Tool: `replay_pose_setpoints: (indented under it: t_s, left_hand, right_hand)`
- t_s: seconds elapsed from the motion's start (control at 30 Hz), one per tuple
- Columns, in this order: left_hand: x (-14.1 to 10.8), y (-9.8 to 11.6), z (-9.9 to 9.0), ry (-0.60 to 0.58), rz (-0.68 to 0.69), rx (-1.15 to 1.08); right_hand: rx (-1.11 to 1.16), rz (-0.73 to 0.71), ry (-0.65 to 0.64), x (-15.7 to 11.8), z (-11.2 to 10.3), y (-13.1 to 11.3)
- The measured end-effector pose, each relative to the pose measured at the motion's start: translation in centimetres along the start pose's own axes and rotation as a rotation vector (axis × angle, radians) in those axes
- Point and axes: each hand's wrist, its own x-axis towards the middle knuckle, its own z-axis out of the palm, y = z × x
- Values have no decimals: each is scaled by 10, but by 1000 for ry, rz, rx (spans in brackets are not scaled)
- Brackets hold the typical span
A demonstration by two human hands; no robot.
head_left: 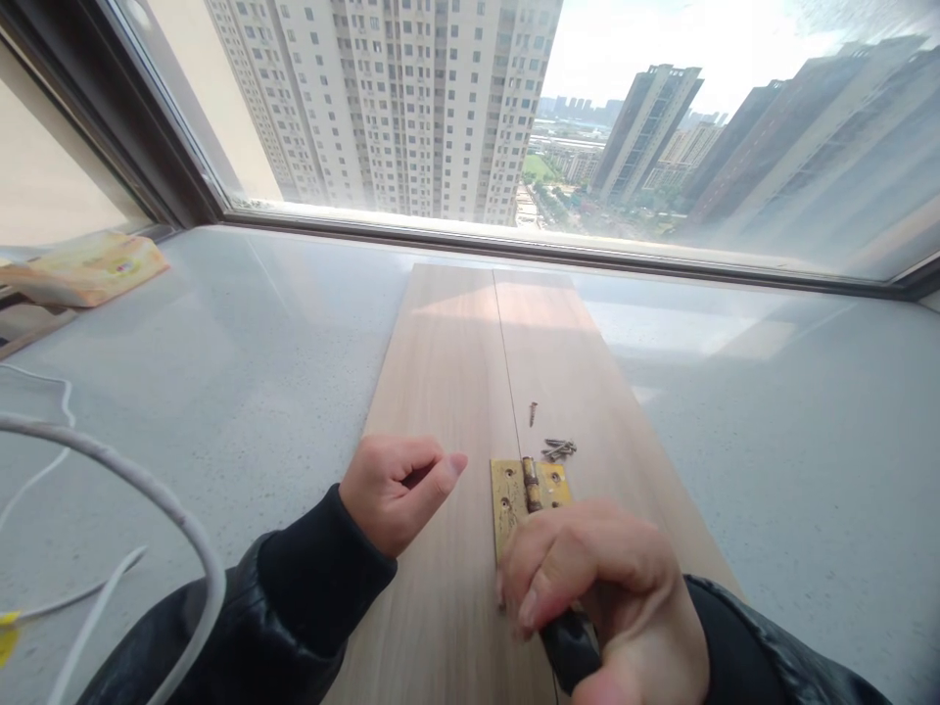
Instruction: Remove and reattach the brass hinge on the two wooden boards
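My right hand (609, 587) is wrapped round a black tool handle (569, 651); the working end is hidden. This hand covers the lower right part of a worn, yellowish brass hinge (506, 494), which lies opened flat across the seam of a pale wooden panel (447, 372). Screw holes show in both leaves. To the left of the hinge, my left hand (400, 490) is curled closed above the wood, thumb against the index finger; its inside is hidden. Several loose screws (559, 448) lie just beyond the hinge, and a single screw (533, 413) lies farther off.
The panel rests on a speckled pale sill (294, 343) below a large window. A thick white cable (168, 499) loops up close at the left. A soft yellow-orange package (95, 269) sits at the far left. Tall buildings stand outside.
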Motion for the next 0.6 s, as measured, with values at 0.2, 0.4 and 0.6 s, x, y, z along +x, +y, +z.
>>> replay_pose_setpoints:
  t_s: [0.2,0.4,0.6]
  left_hand:
    - [-1,3,1,36,-60,-5]
    - [0,3,1,10,-44,-10]
    - [0,0,2,32,2,-25]
  right_hand:
    - [-71,78,-300,5,-1,-11]
    - [-152,196,-158,-4,-1,-22]
    - [-231,-41,87,-9,4,-11]
